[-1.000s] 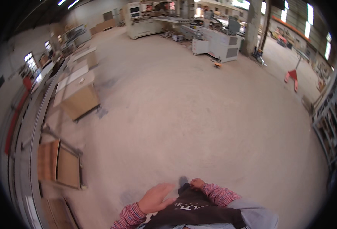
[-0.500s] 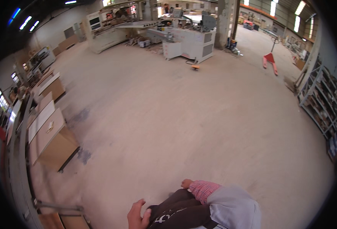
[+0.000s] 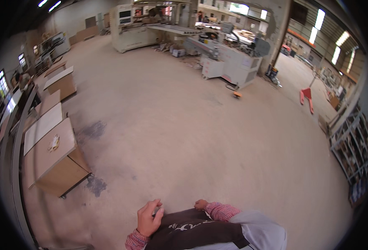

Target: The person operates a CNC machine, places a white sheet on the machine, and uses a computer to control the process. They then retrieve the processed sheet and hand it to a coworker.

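My left hand [image 3: 149, 217] is raised at the lower edge, left of my dark apron [image 3: 184, 227]. Its fingers bend loosely, with the thumb held apart from them. I see nothing held in it. To the right, by the apron's far edge, my right hand [image 3: 200, 204] is curled closed and small in the picture. No object shows in or around that hand, though its inner side is hidden. Both forearms wear red checked sleeves, and the right one [image 3: 223, 211] comes out of a light grey garment [image 3: 262, 231]. Beneath both hands lies the dusty concrete floor [image 3: 184, 150].
At left stand board-topped wheeled cabinets [image 3: 52, 154], one with a small yellowish bundle [image 3: 54, 143] on it. Large white machines [image 3: 234, 64] stand ahead, an orange pedal [image 3: 237, 95] on the floor before them. A red pallet jack [image 3: 306, 99] and metal rack [image 3: 353, 146] are at right.
The view has tilted, so machines and pallet jack sit lower and farther right. My left hand has come up, its fingers more bent and sleeve now showing. My right hand stays closed.
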A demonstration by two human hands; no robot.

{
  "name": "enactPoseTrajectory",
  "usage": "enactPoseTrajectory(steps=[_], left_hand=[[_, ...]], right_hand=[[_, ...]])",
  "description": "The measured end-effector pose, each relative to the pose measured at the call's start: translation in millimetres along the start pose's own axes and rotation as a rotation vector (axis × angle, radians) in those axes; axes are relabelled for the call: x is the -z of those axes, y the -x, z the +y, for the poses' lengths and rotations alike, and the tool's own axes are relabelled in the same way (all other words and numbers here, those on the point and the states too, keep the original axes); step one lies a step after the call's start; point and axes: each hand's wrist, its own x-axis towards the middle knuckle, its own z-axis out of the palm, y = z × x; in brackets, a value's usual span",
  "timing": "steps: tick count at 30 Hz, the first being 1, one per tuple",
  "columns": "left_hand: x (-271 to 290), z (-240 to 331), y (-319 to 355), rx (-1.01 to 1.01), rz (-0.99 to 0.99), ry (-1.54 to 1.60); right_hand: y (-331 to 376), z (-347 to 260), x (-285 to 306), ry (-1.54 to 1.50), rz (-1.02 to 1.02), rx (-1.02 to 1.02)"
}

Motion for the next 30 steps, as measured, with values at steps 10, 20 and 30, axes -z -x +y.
enactPoseTrajectory(steps=[10,20,30], left_hand=[[54,-67,-148,0.056,-0.287,0.003],[159,-197,-340,0.132,0.102,-0.221],[194,-355,-526,0.184,0.036,-0.124]], right_hand=[[-100,-51,45,-0.296,0.05,-0.067],[-369,-166,157,0.178,-0.238,0.078],[-624,-517,370,-0.274,-0.137,0.195]])
